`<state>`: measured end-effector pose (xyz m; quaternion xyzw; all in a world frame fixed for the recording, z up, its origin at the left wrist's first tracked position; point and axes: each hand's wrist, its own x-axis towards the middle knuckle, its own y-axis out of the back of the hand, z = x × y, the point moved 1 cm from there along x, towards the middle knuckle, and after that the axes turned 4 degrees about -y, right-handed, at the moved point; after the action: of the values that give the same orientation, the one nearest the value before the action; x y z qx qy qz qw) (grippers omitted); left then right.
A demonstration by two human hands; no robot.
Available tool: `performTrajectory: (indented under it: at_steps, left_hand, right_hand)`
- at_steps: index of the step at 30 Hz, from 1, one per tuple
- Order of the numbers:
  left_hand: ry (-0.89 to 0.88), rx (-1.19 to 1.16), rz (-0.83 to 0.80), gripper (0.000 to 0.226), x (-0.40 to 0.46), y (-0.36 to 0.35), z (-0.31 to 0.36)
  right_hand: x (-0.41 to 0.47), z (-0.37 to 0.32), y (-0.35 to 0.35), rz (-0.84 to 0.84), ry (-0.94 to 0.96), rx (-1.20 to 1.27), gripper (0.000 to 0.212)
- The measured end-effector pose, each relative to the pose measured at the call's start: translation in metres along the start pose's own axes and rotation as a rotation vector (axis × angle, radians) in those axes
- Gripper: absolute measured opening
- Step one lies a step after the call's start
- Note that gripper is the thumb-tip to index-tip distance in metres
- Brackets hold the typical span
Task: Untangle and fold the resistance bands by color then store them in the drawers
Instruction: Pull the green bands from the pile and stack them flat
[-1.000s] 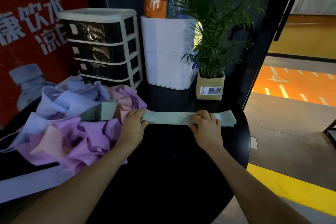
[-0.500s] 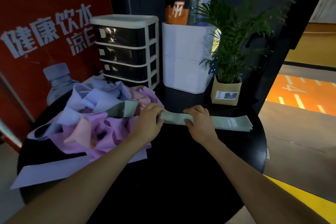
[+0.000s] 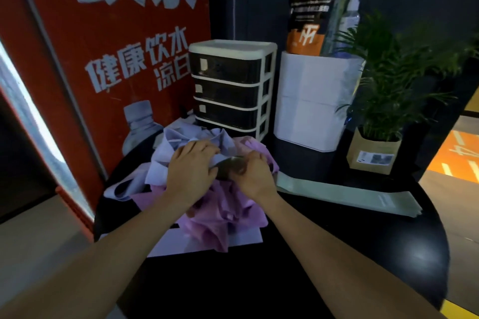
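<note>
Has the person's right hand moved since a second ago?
Yes. The right hand has left the flat green band and gone left, toward the tangled pile of purple bands in front of the black drawer unit.

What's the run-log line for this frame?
left hand: on lilac bands | right hand: pinching green band in pile | folded green stack: on table | drawers: closed
</note>
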<state>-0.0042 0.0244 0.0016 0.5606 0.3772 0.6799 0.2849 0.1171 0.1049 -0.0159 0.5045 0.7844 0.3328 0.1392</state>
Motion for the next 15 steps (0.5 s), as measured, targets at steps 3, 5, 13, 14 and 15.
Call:
performTrajectory:
  at_steps: [3,5,13,14,15]
  left_hand:
    - [-0.015,-0.062,-0.022,0.037,0.000,0.000,-0.008]
    - [-0.014,-0.093,-0.038,0.036,0.000,0.001,-0.012]
    - [0.149,-0.168,-0.005,0.025,0.019,0.024,-0.031]
    - [0.166,-0.208,0.027,0.023,0.021,0.026,-0.035]
    - [0.177,-0.259,0.065,0.020,0.023,0.027,-0.039]
  right_hand:
    - [0.004,-0.005,-0.003,0.050,-0.034,-0.007,0.046]
    - [0.006,-0.009,-0.002,0.075,-0.026,-0.008,0.010]
    - [0.021,-0.050,0.036,0.147,0.188,0.146,0.015]
    - [0.023,-0.057,0.044,0.160,0.220,0.168,0.013]
    - [0.026,-0.063,0.051,0.169,0.239,0.192,0.012]
